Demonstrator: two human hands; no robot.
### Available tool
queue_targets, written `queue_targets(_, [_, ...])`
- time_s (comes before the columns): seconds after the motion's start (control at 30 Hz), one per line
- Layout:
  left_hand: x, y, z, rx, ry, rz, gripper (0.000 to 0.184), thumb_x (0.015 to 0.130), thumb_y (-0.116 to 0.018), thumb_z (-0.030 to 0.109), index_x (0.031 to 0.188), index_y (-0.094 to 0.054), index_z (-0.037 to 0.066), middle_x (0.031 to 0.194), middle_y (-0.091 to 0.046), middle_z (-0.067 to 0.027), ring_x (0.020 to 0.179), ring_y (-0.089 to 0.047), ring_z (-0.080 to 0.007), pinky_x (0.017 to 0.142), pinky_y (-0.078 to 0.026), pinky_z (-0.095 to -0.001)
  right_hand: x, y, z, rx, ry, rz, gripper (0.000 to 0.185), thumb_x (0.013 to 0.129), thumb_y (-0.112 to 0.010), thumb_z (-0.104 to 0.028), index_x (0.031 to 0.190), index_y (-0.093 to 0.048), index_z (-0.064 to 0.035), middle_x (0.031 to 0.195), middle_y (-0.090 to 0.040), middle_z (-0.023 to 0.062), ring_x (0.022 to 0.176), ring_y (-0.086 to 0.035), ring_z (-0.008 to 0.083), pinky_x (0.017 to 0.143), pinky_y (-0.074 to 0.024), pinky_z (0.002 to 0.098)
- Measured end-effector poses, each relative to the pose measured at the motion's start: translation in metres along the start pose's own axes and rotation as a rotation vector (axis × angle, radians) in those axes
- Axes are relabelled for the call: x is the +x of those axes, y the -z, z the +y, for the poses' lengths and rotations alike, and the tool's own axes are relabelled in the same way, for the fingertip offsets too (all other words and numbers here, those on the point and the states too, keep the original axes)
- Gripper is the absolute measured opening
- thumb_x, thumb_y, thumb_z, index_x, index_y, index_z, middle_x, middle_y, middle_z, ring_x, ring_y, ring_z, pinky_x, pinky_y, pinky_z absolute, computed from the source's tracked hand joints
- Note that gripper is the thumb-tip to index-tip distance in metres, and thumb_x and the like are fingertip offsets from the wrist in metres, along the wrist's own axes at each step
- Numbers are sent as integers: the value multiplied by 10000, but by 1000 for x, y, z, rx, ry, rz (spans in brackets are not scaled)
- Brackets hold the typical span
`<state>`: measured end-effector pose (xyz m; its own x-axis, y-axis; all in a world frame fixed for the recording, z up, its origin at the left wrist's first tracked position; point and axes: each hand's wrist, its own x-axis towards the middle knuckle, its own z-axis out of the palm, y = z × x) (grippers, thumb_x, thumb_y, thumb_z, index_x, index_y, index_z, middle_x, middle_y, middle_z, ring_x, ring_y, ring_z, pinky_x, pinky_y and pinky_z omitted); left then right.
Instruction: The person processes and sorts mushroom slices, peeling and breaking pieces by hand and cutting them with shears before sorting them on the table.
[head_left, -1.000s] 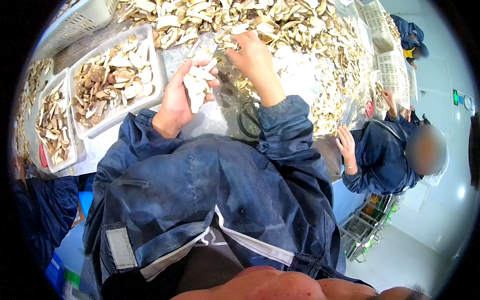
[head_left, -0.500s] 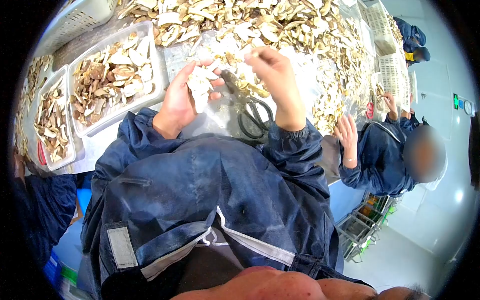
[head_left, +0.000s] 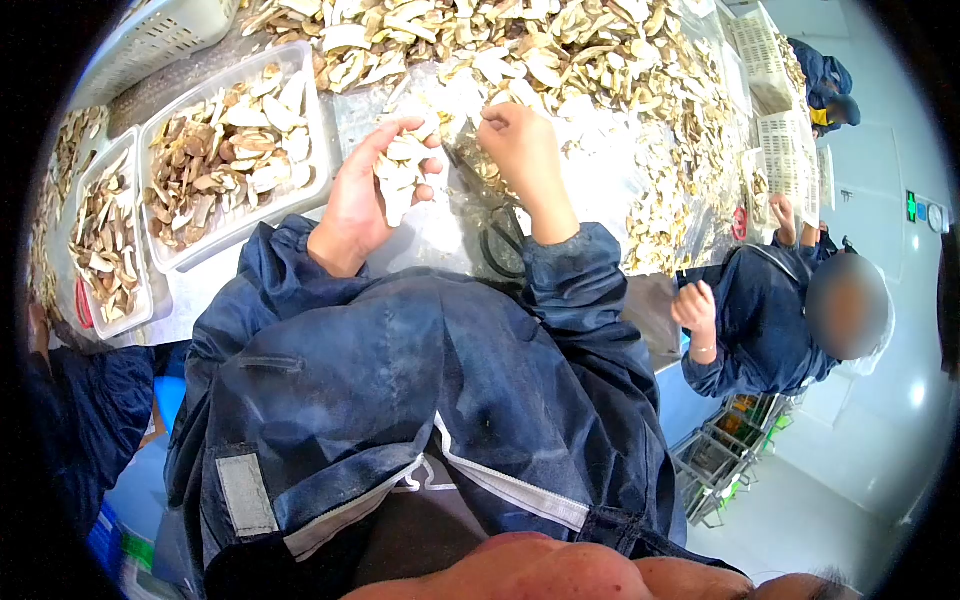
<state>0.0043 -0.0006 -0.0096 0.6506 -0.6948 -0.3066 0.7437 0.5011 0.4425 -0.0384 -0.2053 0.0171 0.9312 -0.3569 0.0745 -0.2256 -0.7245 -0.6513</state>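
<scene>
Several pale mushroom slices (head_left: 402, 178) rest in my left hand (head_left: 355, 200), its fingers curled around them and its palm turned up. To the right, my right hand (head_left: 525, 150) hovers over the table with its fingertips pinched together. Whatever those fingertips hold, if anything, is too small or hidden to name. Below that hand lie scissors with black loop handles (head_left: 500, 250), partly covered by the hand and wrist. Small slices and bits are scattered between the hands on the shiny work surface (head_left: 455, 235).
A large heap of sliced mushrooms (head_left: 560, 50) spreads along the back and right. At left stand two clear trays of slices, a bigger tray (head_left: 325, 150) and a smaller tray (head_left: 147, 290). A co-worker's hand (head_left: 695, 308) is at the right, near white crates (head_left: 790, 150).
My right hand has shifted slightly left and down, closer to the scissors, covering more of them. My left hand stays nearly still with its slices. The co-worker's hand has moved down and closed.
</scene>
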Motion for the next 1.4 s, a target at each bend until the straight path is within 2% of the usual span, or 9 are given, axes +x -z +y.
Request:
queue_targets(0.03, [0, 0, 0, -2, -4, 2, 379, 1039, -459, 348, 1273, -551, 65, 1110, -647, -122, 871, -668, -202, 601, -584, -312, -1, 6, -2, 89, -68, -22, 222, 823, -677, -163, 978, -713, -7, 830, -698, 171, 734, -683, 297, 684, -530, 371])
queue_targets(0.07, [0, 1, 0, -4, -7, 5, 374, 1038, -464, 345, 1269, -552, 65, 1111, -646, -122, 868, -668, -202, 599, -584, -311, -2, 12, -5, 208, -218, -84, 228, 859, -693, -135, 1026, -723, 18, 797, -715, 73, 669, -636, 123, 638, -492, 264])
queue_targets(0.37, [0, 1, -6, -33, -1, -72, 375, 1042, -444, 362, 1266, -587, 98, 1135, -669, -113, 929, -694, -213, 674, -605, -324, -30, 36, -60, 755, -220, -272, 211, 898, -695, -100, 1043, -703, 53, 834, -696, 39, 744, -617, 85, 683, -489, 230])
queue_targets(0.5, [1, 1, -5, -58, 42, -106, 469, 1046, -404, 455, 1277, -557, 76, 1135, -666, -149, 896, -699, -242, 607, -603, -327, -17, 20, -41, 209, 97, 47, 168, 889, -695, -81, 1039, -692, -5, 959, -676, 127, 818, -668, 217, 709, -520, 299])
queue_targets(0.67, [-6, -3, 3, -64, 27, -86, 329, 1029, -496, 323, 1272, -555, 110, 1124, -656, -111, 878, -674, -191, 600, -574, -306, -31, 15, -1, -247, 439, 38, 157, 824, -711, -88, 967, -685, -29, 1002, -653, 131, 893, -603, 330, 797, -481, 431])
queue_targets(1.0, [-19, -15, 21, 51, -135, -65, 204, 966, -586, 143, 1159, -581, 76, 1009, -647, -116, 712, -632, -151, 482, -490, -228, -86, 70, 84, -451, 250, 271, 82, 869, -651, -78, 938, -666, -35, 985, -654, 127, 907, -600, 332, 798, -471, 425])
queue_targets(1.17, [-58, -37, 87, 885, -658, 176, 144, 916, -639, 69, 1060, -640, 63, 985, -677, -78, 730, -645, -128, 531, -501, -225, -101, 69, 83, -351, 201, 417, 69, 868, -648, -35, 923, -640, 7, 962, -643, 174, 899, -606, 360, 809, -484, 444])
queue_targets(1.27, [-60, -26, 123, 1648, -1264, 379, 299, 864, -691, 97, 1150, -646, 22, 1056, -674, -124, 940, -653, -247, 836, -514, -362, -104, 60, 71, -314, 217, 414, 81, 853, -658, -6, 929, -632, 4, 960, -641, 175, 890, -602, 362, 787, -482, 447])
queue_targets(1.4, [-66, -8, 136, 2086, -1012, 409, 365, 831, -736, 165, 1166, -653, 46, 1142, -654, -132, 1038, -634, -329, 905, -500, -417, -103, 50, 79, -232, 249, 424, 84, 852, -659, 5, 931, -631, 3, 958, -641, 176, 889, -599, 364, 781, -480, 445])
